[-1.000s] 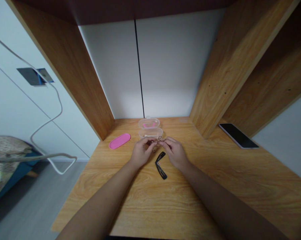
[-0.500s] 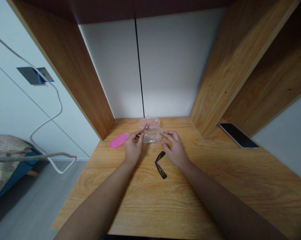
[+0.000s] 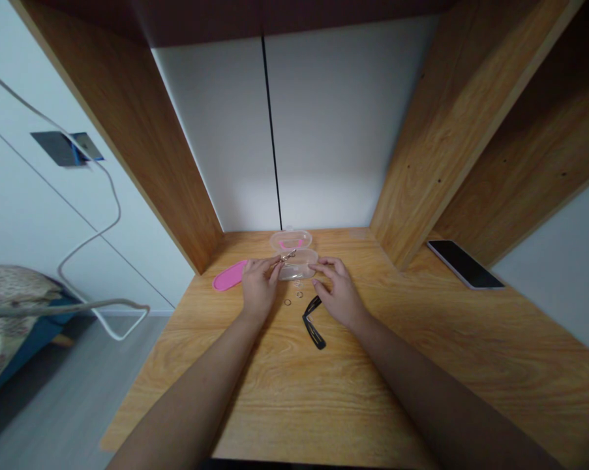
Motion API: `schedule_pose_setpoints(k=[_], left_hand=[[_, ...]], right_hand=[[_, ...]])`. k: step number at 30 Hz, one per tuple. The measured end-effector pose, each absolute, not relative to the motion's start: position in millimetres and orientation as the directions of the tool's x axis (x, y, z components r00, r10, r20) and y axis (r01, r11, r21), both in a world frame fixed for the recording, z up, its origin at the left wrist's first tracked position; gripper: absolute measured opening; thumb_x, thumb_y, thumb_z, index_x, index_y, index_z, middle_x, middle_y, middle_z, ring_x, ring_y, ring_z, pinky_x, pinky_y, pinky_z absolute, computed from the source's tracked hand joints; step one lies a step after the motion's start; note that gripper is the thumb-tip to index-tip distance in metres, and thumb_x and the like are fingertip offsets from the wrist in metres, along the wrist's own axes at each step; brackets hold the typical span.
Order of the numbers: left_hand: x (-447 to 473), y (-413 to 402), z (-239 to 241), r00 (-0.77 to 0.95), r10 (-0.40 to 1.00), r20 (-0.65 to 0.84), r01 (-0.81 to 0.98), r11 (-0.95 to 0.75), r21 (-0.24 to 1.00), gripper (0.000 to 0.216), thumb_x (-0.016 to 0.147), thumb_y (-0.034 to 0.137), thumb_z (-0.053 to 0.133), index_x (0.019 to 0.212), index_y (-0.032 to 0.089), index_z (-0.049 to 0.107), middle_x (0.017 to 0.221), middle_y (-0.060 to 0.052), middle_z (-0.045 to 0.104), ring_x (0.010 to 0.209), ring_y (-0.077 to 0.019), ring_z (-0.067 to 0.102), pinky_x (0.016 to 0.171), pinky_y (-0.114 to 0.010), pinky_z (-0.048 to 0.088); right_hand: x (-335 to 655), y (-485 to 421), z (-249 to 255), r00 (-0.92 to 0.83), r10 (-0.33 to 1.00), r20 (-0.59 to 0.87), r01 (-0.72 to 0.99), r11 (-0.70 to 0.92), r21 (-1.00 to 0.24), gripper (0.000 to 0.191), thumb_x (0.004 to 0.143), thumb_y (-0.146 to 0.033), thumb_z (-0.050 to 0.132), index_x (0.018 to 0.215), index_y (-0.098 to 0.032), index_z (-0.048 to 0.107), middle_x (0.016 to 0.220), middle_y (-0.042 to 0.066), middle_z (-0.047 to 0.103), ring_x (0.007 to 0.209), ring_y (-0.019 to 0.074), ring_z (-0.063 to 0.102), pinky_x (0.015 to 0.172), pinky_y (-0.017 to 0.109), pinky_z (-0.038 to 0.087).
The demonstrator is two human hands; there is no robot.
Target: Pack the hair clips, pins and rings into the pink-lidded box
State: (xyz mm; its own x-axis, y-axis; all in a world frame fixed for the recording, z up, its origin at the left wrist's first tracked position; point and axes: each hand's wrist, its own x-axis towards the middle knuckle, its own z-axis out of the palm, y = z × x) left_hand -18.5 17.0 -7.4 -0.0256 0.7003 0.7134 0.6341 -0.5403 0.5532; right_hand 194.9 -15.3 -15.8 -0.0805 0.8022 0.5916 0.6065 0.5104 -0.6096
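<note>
My left hand [image 3: 259, 287] pinches a copper-coloured wire hair clip [image 3: 288, 256] between thumb and fingertips. The clip is over a clear oval plastic case [image 3: 301, 255], which stands with its lid [image 3: 291, 239] tipped back. At the case's right end is my right hand [image 3: 340, 292], thumb and fingers apart, an index fingertip at the rim. A pink oval tray [image 3: 229, 276] lies partly behind my left hand. In front of the case are small rings [image 3: 287, 302] and a black V-shaped piece with gold lines [image 3: 314, 331], perhaps hair clips.
A phone [image 3: 464, 264] lies on the wooden desk [image 3: 294, 405] at the right. Wooden uprights [image 3: 177, 163] flank the white back panel. At the left hangs a white cable [image 3: 115, 196], near a patterned bed [image 3: 10, 294].
The hair clip has turned in my left hand and now shows a narrower side, lower over the case. My right fingers have shifted slightly left over the case's edge.
</note>
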Motion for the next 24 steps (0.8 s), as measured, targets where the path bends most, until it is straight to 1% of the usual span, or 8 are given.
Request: schedule_pose_setpoints(k=[3, 8, 12, 16, 18, 20, 22, 24], left_hand=[[-18.2, 17.0, -8.9, -0.061, 0.705, 0.707, 0.649, -0.51, 0.565, 0.02, 0.088, 0.033, 0.071, 0.105, 0.024, 0.078, 0.089, -0.008, 0.076, 0.081, -0.0237, 0.058, 0.079, -0.037, 0.043], [-17.7, 17.6, -10.3, -0.062, 0.707, 0.705, 0.694, -0.477, 0.54, 0.019, 0.088, 0.035, 0.071, 0.103, 0.026, 0.08, 0.078, -0.007, 0.07, 0.078, -0.0233, 0.055, 0.077, -0.037, 0.041], [-17.6, 18.4, -10.2, -0.046, 0.735, 0.676, 0.746, -0.424, 0.513, 0.02, 0.089, 0.034, 0.07, 0.103, 0.023, 0.08, 0.083, -0.009, 0.07, 0.083, -0.0246, 0.057, 0.08, -0.039, 0.042], [-17.0, 17.2, -8.5, -0.013, 0.743, 0.669, 0.752, -0.434, 0.497, 0.02, 0.092, 0.032, 0.066, 0.105, 0.023, 0.079, 0.088, -0.009, 0.074, 0.088, -0.0249, 0.058, 0.083, -0.04, 0.043], [-16.5, 16.4, -7.6, 0.009, 0.745, 0.667, 0.752, -0.445, 0.487, 0.02, 0.093, 0.031, 0.065, 0.106, 0.023, 0.078, 0.094, -0.008, 0.077, 0.09, -0.0253, 0.059, 0.085, -0.041, 0.043], [-16.0, 15.7, -6.8, 0.028, 0.746, 0.665, 0.748, -0.457, 0.481, 0.019, 0.093, 0.03, 0.065, 0.106, 0.023, 0.077, 0.1, -0.007, 0.078, 0.092, -0.0255, 0.06, 0.086, -0.042, 0.043], [-15.7, 15.1, -5.7, 0.038, 0.743, 0.668, 0.742, -0.469, 0.479, 0.017, 0.094, 0.03, 0.064, 0.104, 0.023, 0.077, 0.103, -0.006, 0.078, 0.093, -0.0253, 0.06, 0.088, -0.042, 0.043], [-15.4, 14.2, -4.4, 0.04, 0.738, 0.674, 0.736, -0.477, 0.479, 0.016, 0.094, 0.029, 0.064, 0.102, 0.023, 0.077, 0.104, -0.005, 0.078, 0.095, -0.025, 0.061, 0.09, -0.043, 0.043]], right_hand=[[194.7, -15.7, -14.6, -0.071, 0.802, 0.592, 0.597, 0.51, -0.619, 0.034, 0.089, -0.019, 0.059, 0.12, -0.028, 0.069, 0.125, 0.01, 0.054, 0.124, 0.0265, 0.052, 0.112, 0.05, 0.042], [194.9, -16.0, -14.4, -0.07, 0.804, 0.591, 0.593, 0.509, -0.623, 0.034, 0.088, -0.019, 0.059, 0.12, -0.027, 0.069, 0.124, 0.01, 0.054, 0.124, 0.0266, 0.052, 0.112, 0.049, 0.042], [194.8, -15.4, -15.9, -0.067, 0.805, 0.59, 0.6, 0.505, -0.62, 0.034, 0.088, -0.018, 0.059, 0.119, -0.026, 0.069, 0.124, 0.01, 0.054, 0.124, 0.0263, 0.053, 0.111, 0.047, 0.043], [194.2, -15.2, -14.8, -0.051, 0.804, 0.592, 0.607, 0.496, -0.621, 0.033, 0.087, -0.016, 0.059, 0.116, -0.025, 0.07, 0.123, 0.01, 0.055, 0.122, 0.0257, 0.054, 0.109, 0.046, 0.044], [194.6, -15.7, -13.0, -0.048, 0.805, 0.591, 0.602, 0.496, -0.626, 0.03, 0.087, -0.014, 0.057, 0.112, -0.024, 0.071, 0.117, 0.009, 0.059, 0.115, 0.0246, 0.058, 0.104, 0.044, 0.047], [195.7, -16.7, -10.5, -0.1, 0.808, 0.58, 0.588, 0.519, -0.621, 0.028, 0.087, -0.012, 0.054, 0.106, -0.023, 0.071, 0.105, 0.008, 0.063, 0.101, 0.0223, 0.062, 0.093, 0.04, 0.051], [197.6, -18.2, -7.5, -0.213, 0.8, 0.561, 0.563, 0.57, -0.599, 0.024, 0.085, -0.011, 0.057, 0.1, -0.023, 0.072, 0.092, 0.005, 0.067, 0.088, 0.0202, 0.063, 0.083, 0.036, 0.052], [199.8, -19.9, -4.4, -0.356, 0.762, 0.541, 0.53, 0.641, -0.555, 0.021, 0.082, -0.011, 0.063, 0.095, -0.024, 0.073, 0.086, 0.003, 0.07, 0.085, 0.0199, 0.063, 0.082, 0.035, 0.051]])
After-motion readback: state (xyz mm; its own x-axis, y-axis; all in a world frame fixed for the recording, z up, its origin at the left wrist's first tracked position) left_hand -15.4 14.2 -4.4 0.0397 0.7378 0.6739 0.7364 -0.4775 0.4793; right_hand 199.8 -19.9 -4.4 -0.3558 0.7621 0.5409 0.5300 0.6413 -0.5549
